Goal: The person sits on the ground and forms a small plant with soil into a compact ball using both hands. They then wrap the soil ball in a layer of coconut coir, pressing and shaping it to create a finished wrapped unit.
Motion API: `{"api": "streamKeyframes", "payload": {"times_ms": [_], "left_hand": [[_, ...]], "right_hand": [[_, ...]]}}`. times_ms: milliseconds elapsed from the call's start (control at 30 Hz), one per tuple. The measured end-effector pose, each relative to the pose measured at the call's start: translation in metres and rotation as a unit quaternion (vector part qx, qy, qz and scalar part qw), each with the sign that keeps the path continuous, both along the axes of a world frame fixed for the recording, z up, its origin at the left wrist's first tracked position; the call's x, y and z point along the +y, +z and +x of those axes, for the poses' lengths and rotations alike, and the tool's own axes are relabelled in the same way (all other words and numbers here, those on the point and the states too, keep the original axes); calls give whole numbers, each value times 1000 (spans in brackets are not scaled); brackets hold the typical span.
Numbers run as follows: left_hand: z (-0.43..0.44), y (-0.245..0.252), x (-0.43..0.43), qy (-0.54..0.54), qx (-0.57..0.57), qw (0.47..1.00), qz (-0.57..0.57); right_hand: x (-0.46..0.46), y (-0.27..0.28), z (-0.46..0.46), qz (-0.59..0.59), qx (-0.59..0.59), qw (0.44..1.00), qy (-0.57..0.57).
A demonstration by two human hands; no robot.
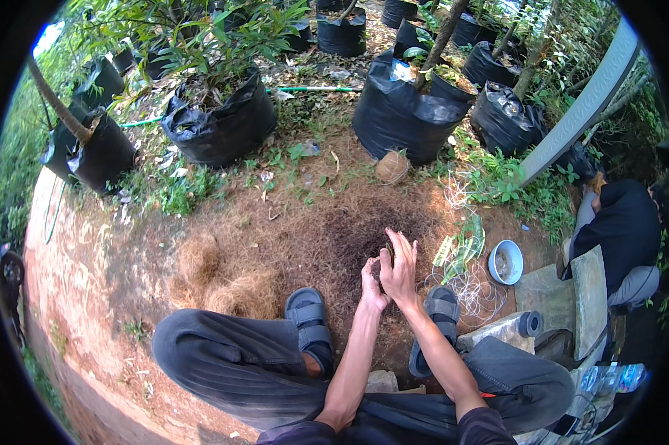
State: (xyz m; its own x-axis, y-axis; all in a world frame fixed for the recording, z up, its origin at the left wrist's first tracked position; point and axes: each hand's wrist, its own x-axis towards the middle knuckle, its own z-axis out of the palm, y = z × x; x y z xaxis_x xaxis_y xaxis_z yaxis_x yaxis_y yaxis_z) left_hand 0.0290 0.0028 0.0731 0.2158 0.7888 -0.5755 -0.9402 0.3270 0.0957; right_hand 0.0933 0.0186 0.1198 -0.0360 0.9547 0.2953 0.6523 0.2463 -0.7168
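Note:
My left hand (372, 286) and my right hand (399, 267) come together in front of me, cupped around a dark clump of soil (376, 269). Most of the clump is hidden by my fingers, and a bit of green shows near the right thumb. Soil clings to the fingertips. Below them, dark loose soil mixed with fibre (356, 239) is spread over the ground. A round ball of brown fibre bound with string (393, 168) sits beyond my hands. Loose brown fibre (239, 292) lies heaped to the left.
Tangled white string (479, 297) and green-yellow strips (463, 250) lie right, beside a light blue bowl (495, 272). Farther right are a black roll (530, 324), a plastic bottle (612, 378) and a crouching person (618, 239). Black planter bags (406, 122) stand ahead near a grey post (585, 105).

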Motion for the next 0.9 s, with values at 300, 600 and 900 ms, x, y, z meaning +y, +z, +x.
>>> {"api": "streamKeyframes", "payload": {"times_ms": [300,600,900], "left_hand": [[-8,-6,-1,-35,-21,999,-9],[-3,-12,1,-34,-22,999,13],[2,-1,-6,-8,-7,1000,-3]], "right_hand": [[8,11,8,-75,104,984,126],[9,14,10,-88,130,972,175],[7,-5,5,-86,131,979,129]]}}
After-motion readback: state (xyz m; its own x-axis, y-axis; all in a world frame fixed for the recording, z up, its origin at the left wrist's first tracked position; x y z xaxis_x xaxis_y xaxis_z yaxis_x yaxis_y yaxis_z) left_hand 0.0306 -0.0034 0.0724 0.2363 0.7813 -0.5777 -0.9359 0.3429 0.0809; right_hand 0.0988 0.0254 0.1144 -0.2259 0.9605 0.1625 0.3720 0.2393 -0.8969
